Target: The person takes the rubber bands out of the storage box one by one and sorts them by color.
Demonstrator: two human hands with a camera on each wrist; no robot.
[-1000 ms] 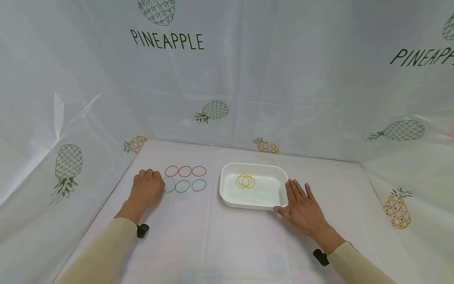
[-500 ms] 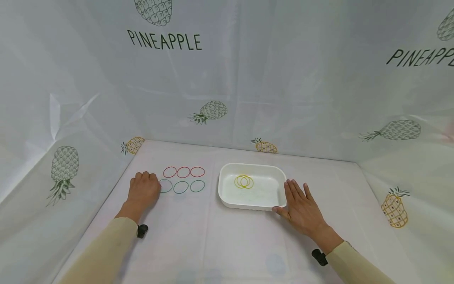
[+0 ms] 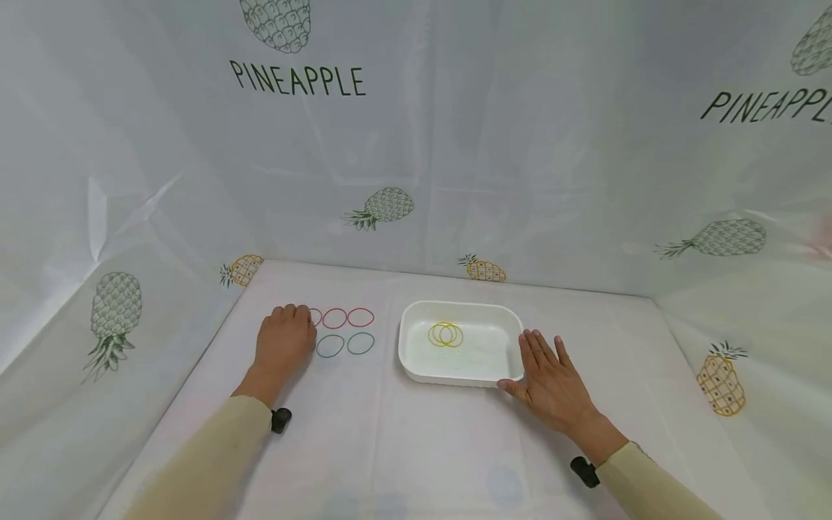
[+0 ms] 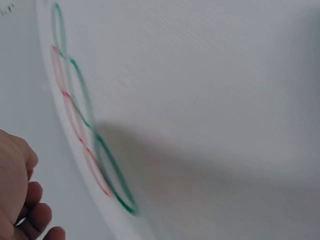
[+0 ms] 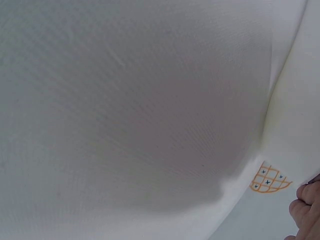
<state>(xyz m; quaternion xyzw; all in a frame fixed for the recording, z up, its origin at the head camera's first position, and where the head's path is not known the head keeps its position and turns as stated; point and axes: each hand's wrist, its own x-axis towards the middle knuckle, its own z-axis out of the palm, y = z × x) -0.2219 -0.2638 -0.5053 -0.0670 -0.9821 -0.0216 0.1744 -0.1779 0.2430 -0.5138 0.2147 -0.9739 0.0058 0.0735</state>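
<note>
My left hand (image 3: 286, 341) is over the left end of two rows of thin rubber bands, its fingers loosely curled with nothing visible between them. It covers the leftmost green band and part of the leftmost red band; the left wrist view shows the green bands (image 4: 116, 172) and red bands (image 4: 95, 167) lying on the cloth beside the hand (image 4: 22, 185). In the head view, a middle red band (image 3: 334, 309) lies behind a green band (image 3: 330, 336). My right hand (image 3: 552, 383), fingers straight, rests against the right side of a white tray (image 3: 461, 380) holding overlapping yellow bands (image 3: 445, 346).
The table (image 3: 416, 455) has a pale cloth cover. A pineapple-print sheet (image 3: 552, 159) rises behind and at both sides. My right wrist view shows mostly the white cloth, with an orange pineapple print (image 5: 270, 180) near the fingers.
My left hand first drew slightly left from the leftmost green band, then moved right over it and the leftmost red band. The right hand stays against the tray; the head view shifted slightly.
</note>
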